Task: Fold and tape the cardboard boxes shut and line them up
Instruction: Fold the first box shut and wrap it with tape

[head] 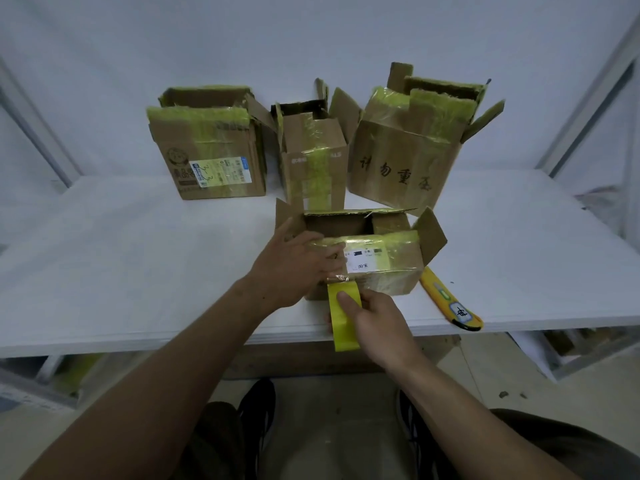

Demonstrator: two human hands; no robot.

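A small cardboard box [384, 261] stands near the table's front edge with its top flaps open. My left hand [298, 268] rests flat on its front left side, fingers straight. My right hand [372, 320] holds a roll of yellow tape [343, 323] just below the box front, thumb pressed on the roll. The tape's end sticks to the lower front of the box. Three more open cardboard boxes stand in a row behind: a left box [214, 157], a narrow middle box [315, 161] and a right box [408, 157].
A yellow utility knife [450, 299] lies on the white table [138, 258] right of the near box, close to the front edge. A white wall stands behind the boxes. Metal shelf frames flank the table. My shoes show on the floor below.
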